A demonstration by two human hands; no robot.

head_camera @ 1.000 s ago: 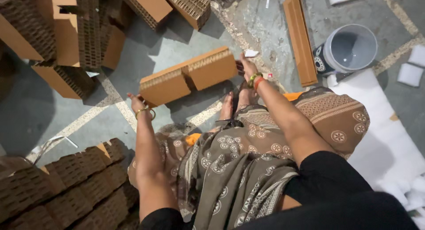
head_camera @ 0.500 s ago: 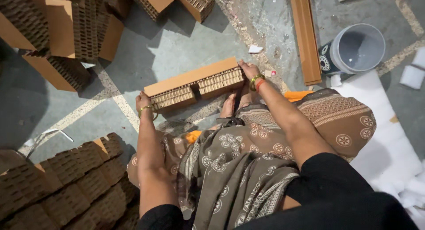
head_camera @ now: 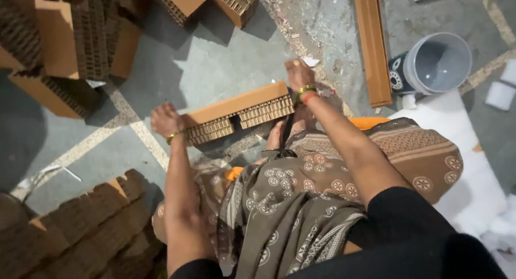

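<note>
— Fingers first: what are they doing?

— Both sets are curled closed around one long honeycomb cardboard block point(head_camera: 239, 113). The left hand point(head_camera: 165, 120) clamps its end at about 9 o'clock from the block's middle; the right hand point(head_camera: 299, 74) wraps the opposite end at about 2 o'clock, knuckles up. How far the fingertips reach underneath cannot be made out.

— Where does the block sit?

— Lifted above the grey concrete floor point(head_camera: 215, 64), just past the person's knees, slanting upward from 8 o'clock to 2 o'clock. Its smooth orange-brown face is on top; the open honeycomb edge faces the camera and shows a break near the middle, like two pieces under one skin.

— Anything on the wrists?

— A thin bangle point(head_camera: 176, 135) on the left, gold and red bangles point(head_camera: 306, 93) on the right, touching the block's end.

— And farther out?

— A patterned brown garment point(head_camera: 301, 204) covers the lap at 6 o'clock from the block. At 7 o'clock lies a dark stack of honeycomb blocks point(head_camera: 80, 230). At 10 to 11 o'clock stand more cardboard blocks point(head_camera: 64, 37), and two others point(head_camera: 209, 2) at 12 o'clock. A long orange-brown strip point(head_camera: 372, 42) lies on the floor at 1 o'clock, with a grey bucket point(head_camera: 442, 61) just beside it at 2 o'clock. A white sheet point(head_camera: 473, 177) spreads at 4 o'clock.
</note>
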